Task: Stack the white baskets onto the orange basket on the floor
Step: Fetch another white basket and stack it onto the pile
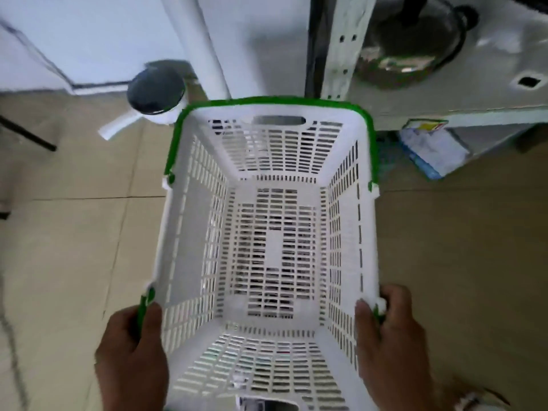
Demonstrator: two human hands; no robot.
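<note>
A white slotted basket [272, 244] with green handles fills the middle of the head view, seen from above, and it holds nothing. My left hand [133, 354] grips its near left rim at the green handle end. My right hand [391, 345] grips the near right rim. The far green handle [267, 99] lies folded along the far rim. No orange basket shows in this view; anything directly under the white basket is hidden.
Beige floor tiles [74, 247] spread on both sides. A white round container with a dark lid [157, 90] stands at the far left by a white post [204, 46]. A metal shelf [444, 93] holds a dark pot [412, 40]. Blue-white packaging [433, 149] lies beneath it.
</note>
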